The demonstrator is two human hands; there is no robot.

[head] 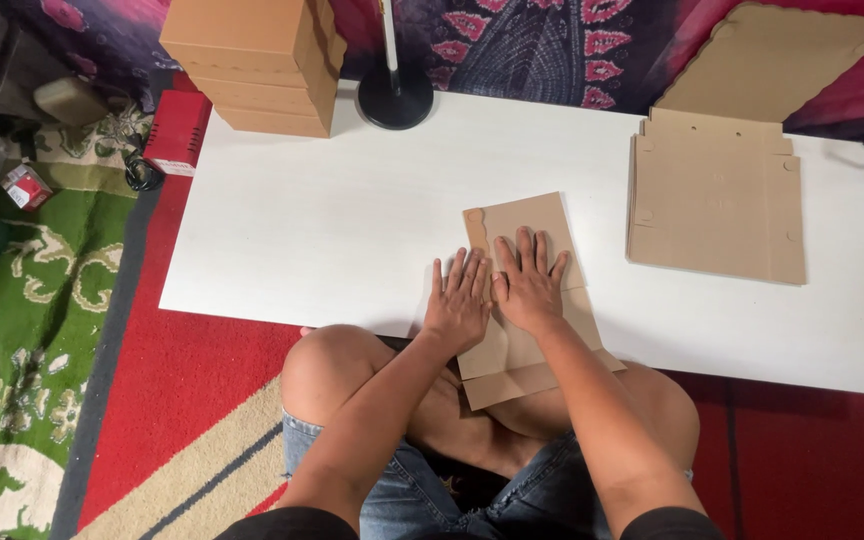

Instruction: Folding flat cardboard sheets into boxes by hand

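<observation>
Cardboard blank (527, 290): lay flat on the white tabletop (352, 220), at the near edge in front of the person, its near end hanging past that edge over the lap.
Left hand (459, 300): pressed flat on the blank's left side, fingers spread, gripping nothing.
Right hand (530, 285): pressed flat on the blank beside the left hand, thumbs almost touching, fingers spread, gripping nothing.
Edges: the blank's far end pointed up the tabletop; its left edge sat under the left palm.
Open room: bare white surface stretched left of the hands and beyond the blank toward the far edge.
Right side: a stack of flat blanks (717, 200) lay well apart from the hands, near the far right corner.
Far edge: a round black stand base (395, 97) sat beyond the bare stretch.
Far left corner: a stack of folded boxes (257, 60) overhung the tabletop.
Look: plain brown cardboard, creased, with a narrow tab along its upper left.
</observation>
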